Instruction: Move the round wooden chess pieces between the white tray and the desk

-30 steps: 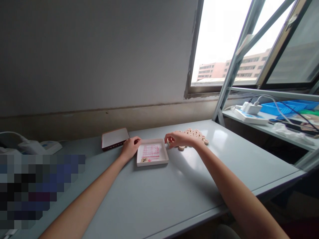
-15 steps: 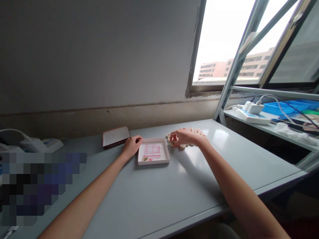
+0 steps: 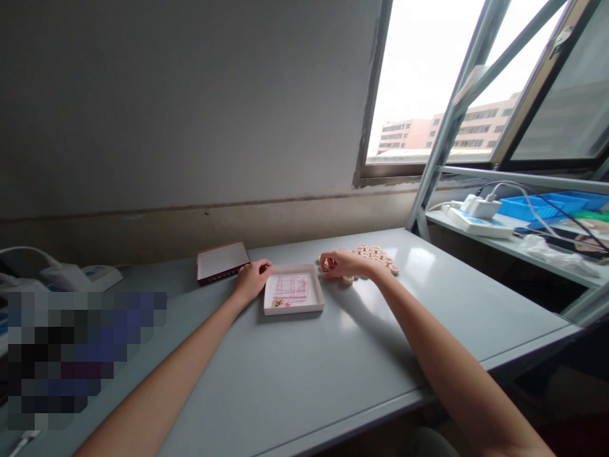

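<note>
My left hand (image 3: 254, 279) is closed at the left rim of a shallow white box (image 3: 294, 310), thumb and fingertips at its far corner. Inside the box, pink lines mark the bottom, and one round Chinese chess piece (image 3: 278, 303) with a dark character lies in the near left corner. To the right of the box, my right hand (image 3: 346, 263) pinches a Chinese chess piece (image 3: 326, 269), largely hidden by the fingers. Beneath and beyond that hand, several pale round Chinese chess pieces (image 3: 375, 254) lie close together on the grey table (image 3: 304, 368).
A dark red box part with a white inside (image 3: 222, 259) lies behind my left hand. Chargers (image 3: 66, 278) sit at the left. On the right, a shelf holds a power strip (image 3: 480, 222) and blue trays (image 3: 542, 206). A metal post (image 3: 435, 162) rises at the table's back right.
My right hand has shifted slightly left and away from me, its fingers closing more over the piece. My left hand and the white box stay put.
</note>
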Motion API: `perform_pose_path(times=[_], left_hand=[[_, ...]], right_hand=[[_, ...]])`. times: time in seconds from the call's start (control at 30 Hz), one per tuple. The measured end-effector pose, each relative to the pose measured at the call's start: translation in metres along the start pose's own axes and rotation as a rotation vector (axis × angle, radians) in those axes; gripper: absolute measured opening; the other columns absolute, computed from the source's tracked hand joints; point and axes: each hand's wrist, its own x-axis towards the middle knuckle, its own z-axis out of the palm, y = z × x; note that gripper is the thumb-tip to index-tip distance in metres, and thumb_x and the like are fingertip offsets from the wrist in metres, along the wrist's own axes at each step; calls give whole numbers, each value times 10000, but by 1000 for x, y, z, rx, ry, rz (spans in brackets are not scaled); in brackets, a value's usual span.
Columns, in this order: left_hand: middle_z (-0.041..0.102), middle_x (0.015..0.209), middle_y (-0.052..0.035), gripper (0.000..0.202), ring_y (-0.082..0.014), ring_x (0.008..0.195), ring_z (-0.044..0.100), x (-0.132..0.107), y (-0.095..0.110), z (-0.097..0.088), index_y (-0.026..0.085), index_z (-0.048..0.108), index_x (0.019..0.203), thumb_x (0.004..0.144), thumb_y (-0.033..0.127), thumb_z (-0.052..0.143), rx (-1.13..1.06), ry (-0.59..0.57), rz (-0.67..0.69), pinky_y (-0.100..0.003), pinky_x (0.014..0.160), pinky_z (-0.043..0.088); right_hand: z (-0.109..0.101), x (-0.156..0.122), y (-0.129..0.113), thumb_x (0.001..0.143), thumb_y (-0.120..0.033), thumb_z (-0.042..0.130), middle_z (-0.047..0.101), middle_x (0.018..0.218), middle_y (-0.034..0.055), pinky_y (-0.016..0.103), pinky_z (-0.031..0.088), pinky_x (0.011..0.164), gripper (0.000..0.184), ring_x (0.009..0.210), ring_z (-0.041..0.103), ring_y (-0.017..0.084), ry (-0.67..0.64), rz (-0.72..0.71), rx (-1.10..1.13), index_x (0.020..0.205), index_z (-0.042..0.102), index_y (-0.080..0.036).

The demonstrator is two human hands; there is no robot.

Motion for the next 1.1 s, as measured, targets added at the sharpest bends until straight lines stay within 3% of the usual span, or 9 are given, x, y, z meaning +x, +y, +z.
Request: perform_pose_path(times=[0.13,0.23,0.37,0.47,0.63,0.9,1.1], left_hand=[[675,796,-53,240,-188,767,594,0,1,-1,167,629,785,729,256,413,23,7,2,-274,723,391],[675,821,-54,248,-184,775,594,-1,2,-2,169,630,788,743,263,404,27,11,-22,-270,715,394],[677,861,-53,258,-183,810,595,-1,2,-3,176,634,793,754,265,395,33,12,-22,-270,733,396],[681,851,-43,256,-180,820,596,0,2,-1,188,638,786,756,271,397,55,10,3,-274,763,395],[683,869,-41,259,-184,836,597,1,-1,2,194,639,803,756,268,395,67,14,-3,-279,772,402],[683,871,-46,268,-187,826,598,0,1,1,191,640,801,760,284,393,76,0,-3,-280,760,411],[679,884,-57,269,-199,834,600,0,0,-3,182,634,794,746,300,397,29,26,-87,-284,743,414]], right_hand=[[-1,1,-7,706,-276,570,553,729,6,213,324,515,165,610,482,115,9,-29,-49,852,573,-199],[3,4,-20,687,-136,548,548,787,11,217,352,588,208,694,493,124,39,-233,-46,883,582,-199],[16,6,-45,596,61,394,537,924,35,221,382,660,438,826,500,136,10,-456,-3,901,584,-189],[29,7,-61,637,31,409,529,1004,60,255,402,721,411,912,499,166,24,-527,34,937,587,-185],[46,11,-72,756,-190,555,551,1065,59,321,351,883,252,1020,478,197,105,-605,8,1002,604,-217],[53,18,-73,754,-217,576,567,984,56,286,361,864,181,963,485,179,189,-606,-7,925,636,-211],[7,1,-42,718,-336,594,495,882,40,262,392,761,219,883,472,174,133,-390,61,904,604,-220]])
